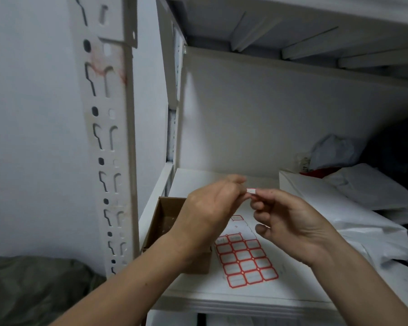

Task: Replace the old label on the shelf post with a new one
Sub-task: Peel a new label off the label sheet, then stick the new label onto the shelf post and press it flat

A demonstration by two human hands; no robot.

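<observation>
A small white label piece (pixel 251 191) is pinched between the fingertips of my left hand (pixel 212 205) and my right hand (pixel 285 222), held above the shelf. Below the hands a sheet of red-bordered labels (pixel 245 260) lies flat on the white shelf board (pixel 245 300). The white slotted shelf post (pixel 108 137) stands at the left; faint red residue (pixel 104 69) marks its upper part, and no label is visible on it.
An open brown cardboard box (pixel 165 222) sits on the shelf under my left forearm. White bags (pixel 363 208) and a crumpled plastic bag (pixel 332 151) fill the right side. The upper shelf (pixel 292 31) hangs overhead. Olive fabric (pixel 33 283) lies at lower left.
</observation>
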